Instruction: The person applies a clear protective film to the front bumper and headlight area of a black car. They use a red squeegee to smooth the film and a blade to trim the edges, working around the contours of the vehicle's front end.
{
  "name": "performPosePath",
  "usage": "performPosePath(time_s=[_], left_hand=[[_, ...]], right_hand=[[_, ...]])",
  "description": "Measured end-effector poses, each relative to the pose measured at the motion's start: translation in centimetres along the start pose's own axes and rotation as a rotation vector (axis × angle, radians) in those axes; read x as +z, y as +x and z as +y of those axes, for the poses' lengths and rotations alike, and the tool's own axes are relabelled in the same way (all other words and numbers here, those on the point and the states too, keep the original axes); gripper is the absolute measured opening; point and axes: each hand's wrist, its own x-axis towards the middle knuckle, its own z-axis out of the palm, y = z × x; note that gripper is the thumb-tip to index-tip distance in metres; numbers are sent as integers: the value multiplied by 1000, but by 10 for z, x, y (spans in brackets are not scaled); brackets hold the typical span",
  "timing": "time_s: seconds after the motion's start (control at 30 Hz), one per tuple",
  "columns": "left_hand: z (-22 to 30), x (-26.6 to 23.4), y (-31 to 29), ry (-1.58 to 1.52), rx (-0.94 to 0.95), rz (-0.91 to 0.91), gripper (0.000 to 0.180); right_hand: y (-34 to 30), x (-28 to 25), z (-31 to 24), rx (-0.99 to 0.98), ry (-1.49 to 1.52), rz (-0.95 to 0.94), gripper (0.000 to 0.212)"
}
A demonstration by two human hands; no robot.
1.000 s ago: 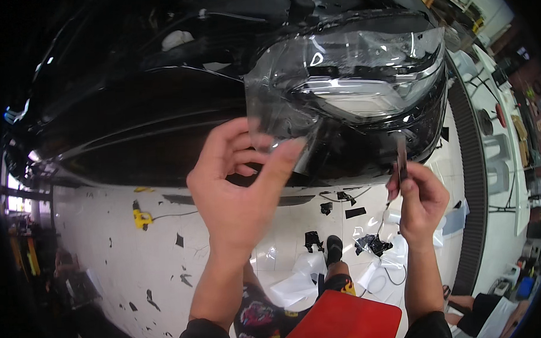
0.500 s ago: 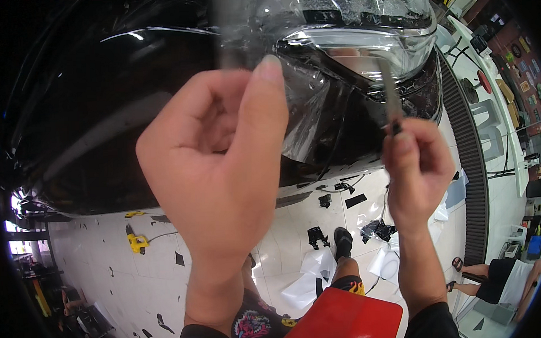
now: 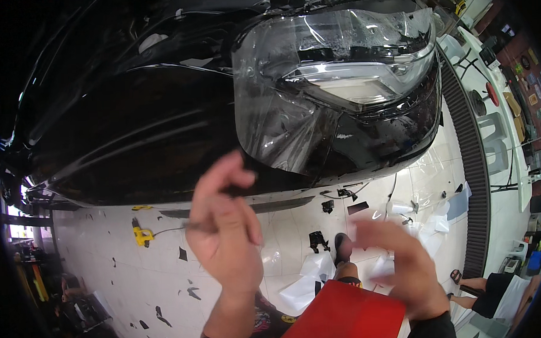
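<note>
Hands are raised below the clear plastic film (image 3: 281, 127) draped over the glossy black car headlight (image 3: 363, 82). Left hand (image 3: 225, 230) grip is clenched; right hand (image 3: 405, 271) grip is blurred, so its state cannot be told.

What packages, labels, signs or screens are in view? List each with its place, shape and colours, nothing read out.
Round red sign or disc: far right, by the white furniture; too small to tell more.
Small framed pictures or signs: on the reddish wall at the far right edge, rectangular, mixed colours, blurred.
Flat red rectangular board: bottom centre, between the left hand and right hand; plain, no label visible.
No screens or packages show.
</note>
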Motion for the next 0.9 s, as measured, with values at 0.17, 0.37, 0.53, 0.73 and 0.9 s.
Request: performPosePath(time_s=[0.17, 0.37, 0.53, 0.73, 0.9], left_hand=[[-9, 49, 39, 321, 8, 87, 23], [-4, 73, 32, 147, 56, 1, 22], [-8, 65, 36, 116, 91, 2, 24], [7, 69, 38, 101, -11, 17, 31], [1, 64, 41, 213, 30, 28, 37]], right_hand=[[28, -19, -24, -89, -133, -90, 26], [89, -48, 53, -268, -352, 400, 21], [107, -43, 59, -361, -565, 381, 19], [114, -27, 54, -468, -903, 331, 33], [111, -31, 51, -483, -847, 319, 30]])
